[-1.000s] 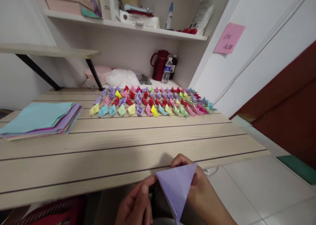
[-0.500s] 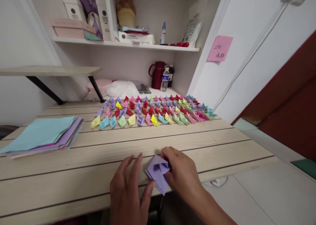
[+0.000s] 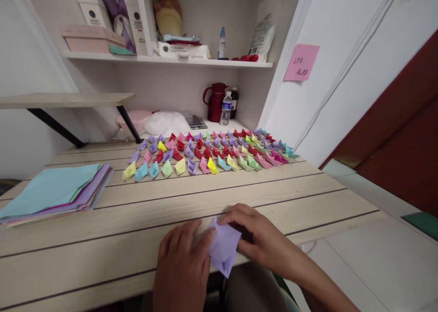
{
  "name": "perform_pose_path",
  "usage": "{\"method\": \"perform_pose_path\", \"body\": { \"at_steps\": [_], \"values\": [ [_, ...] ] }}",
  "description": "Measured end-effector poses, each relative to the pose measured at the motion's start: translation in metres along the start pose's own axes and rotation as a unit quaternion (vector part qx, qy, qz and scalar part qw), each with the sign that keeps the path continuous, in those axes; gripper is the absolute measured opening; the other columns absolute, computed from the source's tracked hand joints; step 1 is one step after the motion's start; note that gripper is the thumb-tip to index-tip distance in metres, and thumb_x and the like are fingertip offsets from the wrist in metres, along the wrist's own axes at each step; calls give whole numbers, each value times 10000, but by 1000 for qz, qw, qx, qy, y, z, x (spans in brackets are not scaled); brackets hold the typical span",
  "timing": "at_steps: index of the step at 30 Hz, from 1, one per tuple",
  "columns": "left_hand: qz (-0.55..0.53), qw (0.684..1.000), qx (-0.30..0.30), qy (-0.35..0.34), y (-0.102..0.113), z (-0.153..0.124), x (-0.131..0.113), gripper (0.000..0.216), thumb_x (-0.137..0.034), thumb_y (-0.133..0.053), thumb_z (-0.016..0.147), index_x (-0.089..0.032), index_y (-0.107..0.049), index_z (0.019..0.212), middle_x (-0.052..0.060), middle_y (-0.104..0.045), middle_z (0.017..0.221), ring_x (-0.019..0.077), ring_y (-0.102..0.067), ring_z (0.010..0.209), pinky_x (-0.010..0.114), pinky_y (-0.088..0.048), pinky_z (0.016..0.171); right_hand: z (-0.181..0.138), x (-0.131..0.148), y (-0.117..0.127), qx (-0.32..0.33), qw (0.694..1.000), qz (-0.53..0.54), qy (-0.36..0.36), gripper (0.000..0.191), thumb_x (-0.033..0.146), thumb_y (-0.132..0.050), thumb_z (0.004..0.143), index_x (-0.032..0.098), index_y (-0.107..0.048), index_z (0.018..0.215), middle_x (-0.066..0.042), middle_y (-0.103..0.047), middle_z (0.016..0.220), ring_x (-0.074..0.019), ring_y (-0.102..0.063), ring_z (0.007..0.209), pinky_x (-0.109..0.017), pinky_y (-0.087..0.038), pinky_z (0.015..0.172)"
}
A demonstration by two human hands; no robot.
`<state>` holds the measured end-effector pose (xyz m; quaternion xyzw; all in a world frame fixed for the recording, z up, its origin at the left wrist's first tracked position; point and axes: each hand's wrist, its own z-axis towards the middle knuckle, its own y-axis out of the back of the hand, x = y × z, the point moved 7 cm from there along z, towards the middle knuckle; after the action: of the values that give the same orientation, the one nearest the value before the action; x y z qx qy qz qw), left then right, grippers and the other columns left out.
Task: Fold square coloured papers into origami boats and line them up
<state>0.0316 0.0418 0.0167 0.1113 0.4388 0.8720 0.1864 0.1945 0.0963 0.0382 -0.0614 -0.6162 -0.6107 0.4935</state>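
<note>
A partly folded piece of purple origami paper is held at the front edge of the table, one corner pointing down toward me. My left hand is closed on its left side, with the thumb pressed on the paper's face. On the other side, my right hand grips the upper right part, fingertips on the top edge and thumb near the right corner. Beyond my hands, rows of small folded paper boats in many colours stand on the table. A stack of coloured paper sheets lies to the left.
The striped wooden table ends close to me and at the right. A raised wooden shelf on black legs stands at the back left. Behind the boats are a red thermos jug, a water bottle and a plastic bag.
The purple paper has been spread wider and now shows a broad flat face. My left hand has moved in from beside it and taken hold of its left side; my right fingers have shifted.
</note>
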Motion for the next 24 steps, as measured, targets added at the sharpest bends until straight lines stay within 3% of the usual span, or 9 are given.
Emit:
{"method": "perform_pose_path", "body": {
  "at_steps": [2,5,8,12,17,20,24],
  "values": [
    [-1,1000,-4,-11,-1,-1,-1,517,-90,-575,843,-357,-654,1279,11,-715,1224,228,-639,1087,407,-458,919,-10,-2,6,17,999,52,4,496,45,-695,793,298,-689,1219,-67,-649,1272,-272,-579,1226,-418,-440,1054],
    [-8,1000,-9,-19,-2,-3,-3,502,-95,-586,850,-332,-650,1287,-1,-725,1228,223,-624,1117,392,-423,962,-25,-6,14,6,997,74,-20,403,261,-739,900,333,-683,1293,-87,-589,1417,-318,-519,1334,-487,-404,1112],
    [6,999,-9,-34,-3,-4,-4,505,-69,-589,841,-317,-654,1276,-6,-736,1228,227,-624,1120,395,-385,996,-35,2,15,-23,999,29,7,435,360,-656,981,365,-598,1412,-78,-563,1491,-332,-443,1420,-539,-337,1163],
    [27,998,-3,-62,-2,0,-6,513,-47,-583,817,-310,-660,1251,-9,-750,1224,235,-640,1096,426,-330,1045,-39,16,1,38,997,-41,55,597,401,-709,950,381,-496,1507,-72,-613,1471,-369,-416,1450,-611,-217,1202],
    [25,997,3,-69,-4,2,-9,541,-47,-578,819,-309,-645,1288,-13,-757,1209,231,-638,1087,435,-314,1042,-34,20,3,42,996,-52,53,471,418,-558,1033,354,-511,1497,-68,-652,1416,-335,-489,1372,-568,-275,1175],
    [3,1000,-15,-17,-6,1,-9,540,-1,-546,793,-328,-687,1200,-17,-763,1171,235,-625,1086,448,-328,1052,-26,23,-1,34,993,-101,51,576,570,-524,1005,320,-479,1523,-90,-637,1394,-339,-528,1253,-558,-364,1092],
    [-10,999,-38,20,-6,-1,-9,514,17,-518,779,-317,-715,1115,-12,-768,1144,244,-622,1099,458,-370,1031,-12,26,-9,25,984,-170,38,630,674,-416,993,286,-551,1470,-118,-650,1285,-341,-549,1135,-565,-425,995]
  ]
}}
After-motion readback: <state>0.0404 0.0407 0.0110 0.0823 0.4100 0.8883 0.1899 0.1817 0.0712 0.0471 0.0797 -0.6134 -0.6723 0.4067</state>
